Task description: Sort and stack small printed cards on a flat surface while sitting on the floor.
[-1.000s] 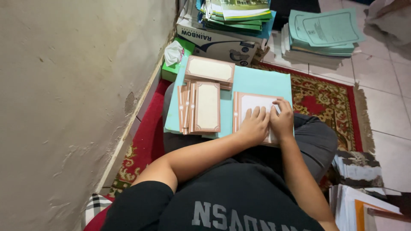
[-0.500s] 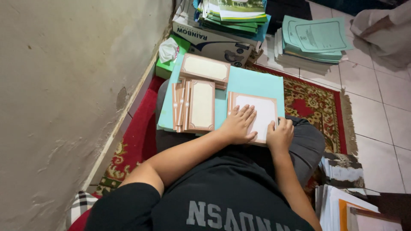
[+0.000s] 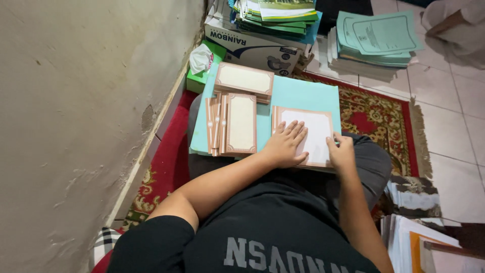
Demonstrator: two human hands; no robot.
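Both hands have slid down the bordered card [image 3: 308, 132] lying on the teal board [image 3: 303, 96] across the lap: left hand [image 3: 284, 146] flat, fingers spread; right hand [image 3: 342, 151] pinching its lower edge. It looks light, thin, bendable; best lifted by that edge.

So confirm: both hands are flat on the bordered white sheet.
No. The left hand lies flat on the bordered sheet, but the right hand grips its edge.

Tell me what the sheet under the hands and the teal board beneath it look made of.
Sheet: likely matte paper or thin card; it lies flat with a printed brown border. Teal board: probably smooth card or a folder, uniform and faintly sheened. Left hand and right hand press the sheet.
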